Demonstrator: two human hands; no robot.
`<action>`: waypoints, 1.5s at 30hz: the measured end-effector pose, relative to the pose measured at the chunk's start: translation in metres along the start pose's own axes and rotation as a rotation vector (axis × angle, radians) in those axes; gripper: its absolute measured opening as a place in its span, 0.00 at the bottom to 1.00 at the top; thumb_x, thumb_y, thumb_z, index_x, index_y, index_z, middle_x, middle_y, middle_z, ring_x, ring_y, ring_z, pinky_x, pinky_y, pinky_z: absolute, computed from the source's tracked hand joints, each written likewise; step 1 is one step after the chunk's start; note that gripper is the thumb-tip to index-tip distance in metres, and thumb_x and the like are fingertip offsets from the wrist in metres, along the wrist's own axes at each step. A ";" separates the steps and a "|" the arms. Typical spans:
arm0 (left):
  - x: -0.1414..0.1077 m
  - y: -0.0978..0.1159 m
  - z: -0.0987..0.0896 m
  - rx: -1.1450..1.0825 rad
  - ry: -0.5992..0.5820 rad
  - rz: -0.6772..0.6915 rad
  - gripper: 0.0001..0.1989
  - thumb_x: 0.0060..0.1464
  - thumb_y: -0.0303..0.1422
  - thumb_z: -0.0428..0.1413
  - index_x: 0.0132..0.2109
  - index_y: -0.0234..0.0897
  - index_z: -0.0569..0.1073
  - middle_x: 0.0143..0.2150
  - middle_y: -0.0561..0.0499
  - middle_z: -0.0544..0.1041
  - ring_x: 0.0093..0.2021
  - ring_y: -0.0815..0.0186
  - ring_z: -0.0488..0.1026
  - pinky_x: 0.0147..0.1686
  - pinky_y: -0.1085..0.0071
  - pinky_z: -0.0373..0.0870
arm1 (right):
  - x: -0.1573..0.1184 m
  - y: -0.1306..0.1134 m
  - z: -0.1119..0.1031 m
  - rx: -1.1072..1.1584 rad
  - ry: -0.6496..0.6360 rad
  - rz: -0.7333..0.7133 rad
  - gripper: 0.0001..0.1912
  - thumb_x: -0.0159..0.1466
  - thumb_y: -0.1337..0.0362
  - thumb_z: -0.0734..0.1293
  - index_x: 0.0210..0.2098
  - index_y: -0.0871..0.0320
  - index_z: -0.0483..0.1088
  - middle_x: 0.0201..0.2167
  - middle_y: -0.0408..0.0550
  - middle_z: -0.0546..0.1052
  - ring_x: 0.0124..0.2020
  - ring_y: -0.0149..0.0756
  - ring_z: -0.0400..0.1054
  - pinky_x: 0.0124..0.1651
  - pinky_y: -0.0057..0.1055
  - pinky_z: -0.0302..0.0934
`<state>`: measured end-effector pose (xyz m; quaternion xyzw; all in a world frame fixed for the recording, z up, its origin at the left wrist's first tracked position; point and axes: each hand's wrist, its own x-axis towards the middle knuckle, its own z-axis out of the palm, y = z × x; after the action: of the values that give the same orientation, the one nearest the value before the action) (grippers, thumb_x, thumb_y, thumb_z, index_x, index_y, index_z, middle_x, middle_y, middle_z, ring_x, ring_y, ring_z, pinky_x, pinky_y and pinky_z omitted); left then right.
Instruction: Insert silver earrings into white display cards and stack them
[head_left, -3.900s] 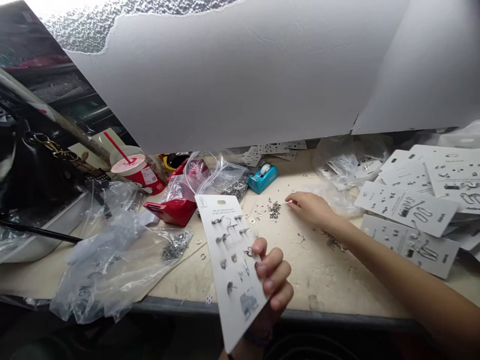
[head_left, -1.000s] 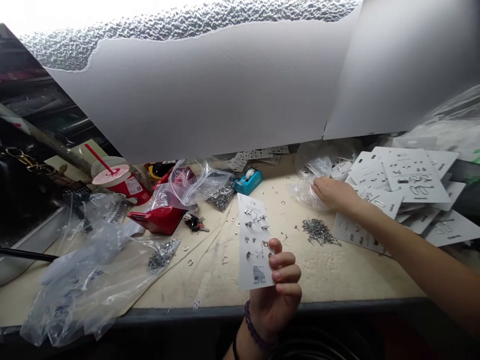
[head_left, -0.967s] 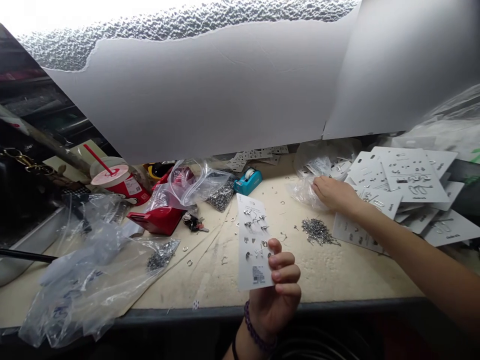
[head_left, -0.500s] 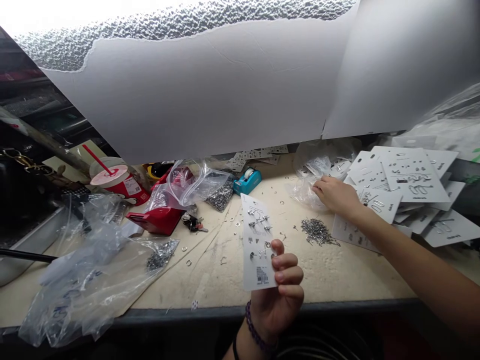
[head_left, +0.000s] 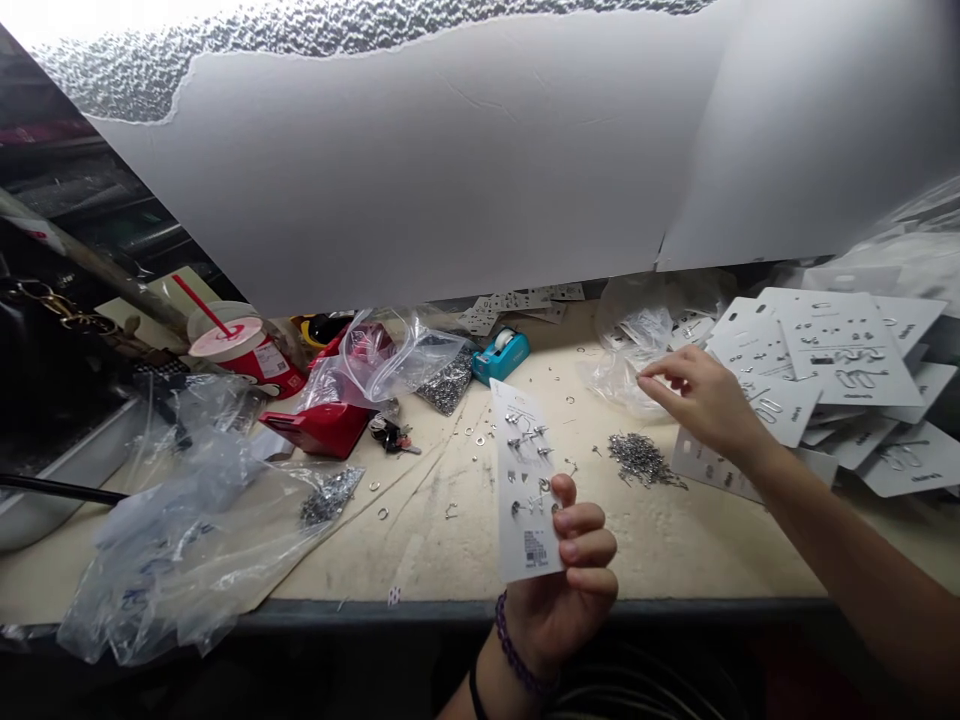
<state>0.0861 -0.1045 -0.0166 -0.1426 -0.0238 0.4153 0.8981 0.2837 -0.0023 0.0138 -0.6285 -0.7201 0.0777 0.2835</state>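
My left hand [head_left: 577, 560] grips the lower right edge of a white earring card [head_left: 529, 490], held upright above the table's front part. Several small silver earrings and studs sit on the card, with a printed label near its bottom. My right hand [head_left: 694, 395] is closed in a pinch at the edge of a clear plastic bag [head_left: 622, 380]; whatever lies between thumb and forefinger is too small to make out. Below that hand lies a pile of small metal pieces [head_left: 641, 458]. Beside the wrist, more white jewellery cards [head_left: 840, 345] are heaped.
A teal tape dispenser [head_left: 501, 353], a bag of small metal parts [head_left: 444, 380], keys [head_left: 390, 435] and a red dustpan-like tray [head_left: 319, 430] lie farther left. A red cup with a straw [head_left: 244, 350] stands behind clear bags [head_left: 172, 560]. Loose rings dot the table.
My right hand has lifted slightly and drawn right, off the clear bag, with its fingers pinched. The left hand keeps hold of the card; the whole view has shifted a little.
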 end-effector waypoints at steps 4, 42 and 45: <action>-0.002 -0.002 0.001 0.077 0.035 0.025 0.06 0.48 0.28 0.59 0.36 0.39 0.72 0.23 0.57 0.61 0.21 0.79 0.61 0.18 0.87 0.56 | -0.057 -0.047 -0.009 0.388 0.067 -0.324 0.03 0.60 0.66 0.65 0.33 0.57 0.71 0.28 0.45 0.68 0.27 0.28 0.63 0.29 0.27 0.61; -0.001 -0.005 0.001 0.627 0.041 0.232 0.15 0.42 0.32 0.64 0.37 0.35 0.67 0.24 0.57 0.63 0.22 0.78 0.62 0.23 0.83 0.64 | -0.090 -0.082 -0.012 0.292 -0.086 -0.573 0.09 0.62 0.74 0.59 0.28 0.60 0.65 0.27 0.47 0.70 0.28 0.31 0.63 0.30 0.30 0.60; -0.001 -0.004 -0.002 0.657 0.050 0.221 0.17 0.42 0.32 0.64 0.37 0.35 0.67 0.24 0.57 0.63 0.22 0.77 0.64 0.23 0.82 0.64 | -0.089 -0.082 -0.013 0.268 -0.095 -0.589 0.10 0.63 0.73 0.57 0.27 0.60 0.65 0.25 0.47 0.69 0.28 0.31 0.63 0.29 0.29 0.59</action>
<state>0.0890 -0.1081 -0.0173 0.1424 0.1488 0.4917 0.8461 0.2246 -0.1067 0.0352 -0.3458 -0.8669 0.1157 0.3399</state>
